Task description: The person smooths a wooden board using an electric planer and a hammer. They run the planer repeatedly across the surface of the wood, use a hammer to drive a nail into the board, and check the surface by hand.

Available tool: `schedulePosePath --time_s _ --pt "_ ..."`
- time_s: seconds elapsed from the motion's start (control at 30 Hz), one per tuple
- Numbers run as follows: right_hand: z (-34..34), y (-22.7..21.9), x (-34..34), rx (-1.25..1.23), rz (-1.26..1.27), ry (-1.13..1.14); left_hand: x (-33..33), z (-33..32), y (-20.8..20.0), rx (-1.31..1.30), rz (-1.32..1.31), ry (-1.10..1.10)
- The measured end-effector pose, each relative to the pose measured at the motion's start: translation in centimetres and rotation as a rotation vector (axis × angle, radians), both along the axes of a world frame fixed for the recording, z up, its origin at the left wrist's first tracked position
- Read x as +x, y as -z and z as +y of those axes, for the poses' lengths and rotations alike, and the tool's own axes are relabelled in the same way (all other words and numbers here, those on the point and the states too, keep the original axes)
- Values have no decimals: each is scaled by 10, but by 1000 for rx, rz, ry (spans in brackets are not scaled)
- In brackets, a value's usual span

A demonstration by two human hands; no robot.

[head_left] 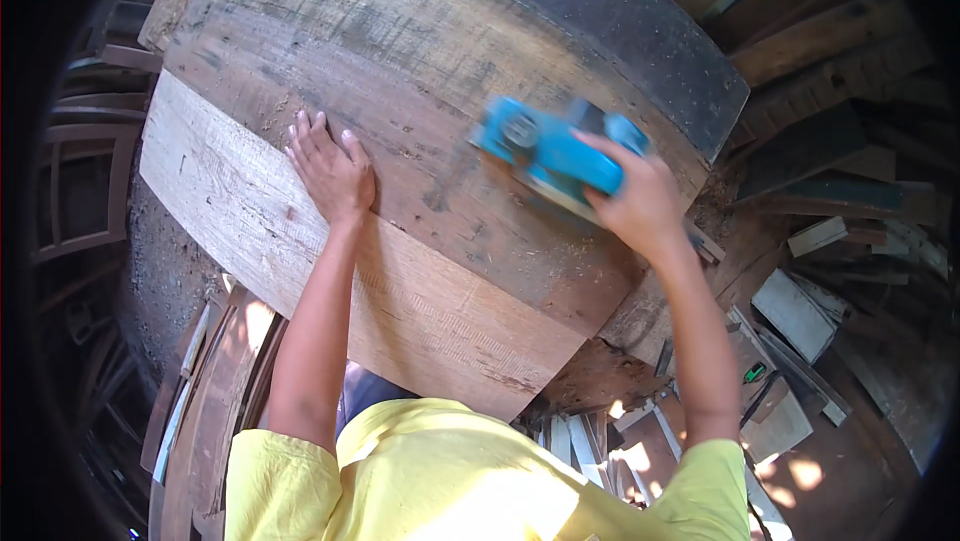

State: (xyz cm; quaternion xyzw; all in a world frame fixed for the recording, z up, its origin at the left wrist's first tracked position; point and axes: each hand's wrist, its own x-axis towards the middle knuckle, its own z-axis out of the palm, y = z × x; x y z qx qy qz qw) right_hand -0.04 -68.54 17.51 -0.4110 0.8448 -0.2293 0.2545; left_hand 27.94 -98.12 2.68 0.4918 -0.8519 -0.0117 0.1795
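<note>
Head | offcuts [795, 313] right | frame [121, 181] left | planer [550, 149] — partly hiding boards [400, 121]

The person wears a bright yellow shirt [420, 461] that fills six o'clock, its cloth loosely creased and washed nearly white where sunlight falls across the front. Its short left sleeve [283, 486] sits at seven o'clock and the matching right sleeve [705, 491] at five, each wide and loose, leaving bare the forearms, the slim left hand [335, 176] at ten o'clock and the right hand [645, 196] toward half past two. Dark bluish cloth [372, 389] toward seven o'clock seems to be legwear, though too little shows to be sure.
</note>
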Motion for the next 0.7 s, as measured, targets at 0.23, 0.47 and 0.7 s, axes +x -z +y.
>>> schedulePosePath --time_s 0.23,0.47,0.7 --pt "-120 9 4 -107 82 -57 -13 1 -2 62 -73 -154" --pt "115 -12 -25 71 -38 133 4 0 5 13 -113 -199" --pt "171 -12 -35 44 -2 188 3 4 10 -14 -154 -120"
